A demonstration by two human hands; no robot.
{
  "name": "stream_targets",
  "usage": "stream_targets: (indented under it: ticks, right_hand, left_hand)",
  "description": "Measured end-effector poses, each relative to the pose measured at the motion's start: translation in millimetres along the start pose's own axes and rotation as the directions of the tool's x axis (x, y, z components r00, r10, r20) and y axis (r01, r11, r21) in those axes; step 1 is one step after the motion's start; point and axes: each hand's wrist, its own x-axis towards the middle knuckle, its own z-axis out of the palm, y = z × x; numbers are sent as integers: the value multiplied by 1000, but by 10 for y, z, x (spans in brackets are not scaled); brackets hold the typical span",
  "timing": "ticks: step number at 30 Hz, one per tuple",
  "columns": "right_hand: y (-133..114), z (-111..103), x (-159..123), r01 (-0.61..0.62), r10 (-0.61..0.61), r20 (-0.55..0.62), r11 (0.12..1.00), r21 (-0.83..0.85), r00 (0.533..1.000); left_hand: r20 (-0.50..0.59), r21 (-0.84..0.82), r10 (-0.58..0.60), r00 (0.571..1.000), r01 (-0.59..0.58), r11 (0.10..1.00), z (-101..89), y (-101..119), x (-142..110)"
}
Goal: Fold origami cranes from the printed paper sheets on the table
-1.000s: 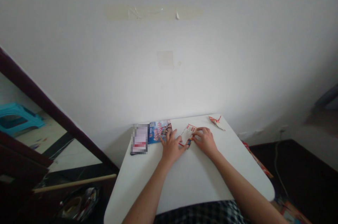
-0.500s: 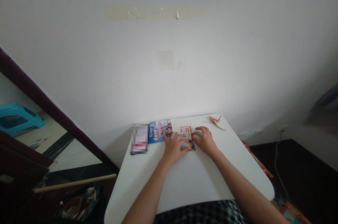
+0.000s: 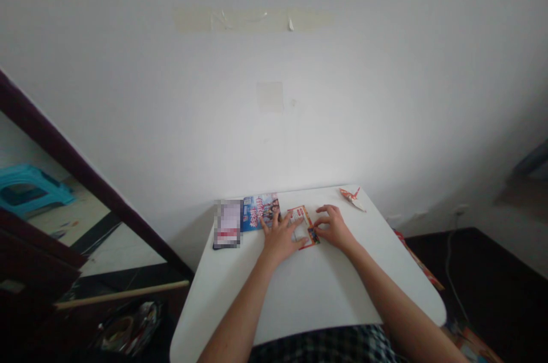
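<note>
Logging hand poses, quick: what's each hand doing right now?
Left hand: open, fingers spread, thumb at the card's lower edge, not gripping.
Right hand: open, fingers lightly curved, resting on the card's right end, not gripping.

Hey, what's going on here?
A person at a white table has both hands on a red-bordered printed card. The left hand touches its near edge, fingers spread; the right hand sits at its right side. A blue printed booklet and a blurred object lie left, a red origami crane beyond.
</note>
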Motion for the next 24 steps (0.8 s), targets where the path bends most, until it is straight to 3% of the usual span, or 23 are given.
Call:
stream_targets:
  ticks: [8,14,24]
  right_hand:
    - [-94,8,131,-54,51,-27,991,-126,998]
    - [-144,-36,264,-85,89,14,978,-188,996]
    - [-153,12,490,-103,105,-2,977,-187,994]
  left_hand:
    - [25,-45,-19,1000,20,999,-20,-20,5]
    - [30,-41,-27,999,29,999,-5,-26,31]
    - [29,-41,-36,999,37,998,-1,-27,25]
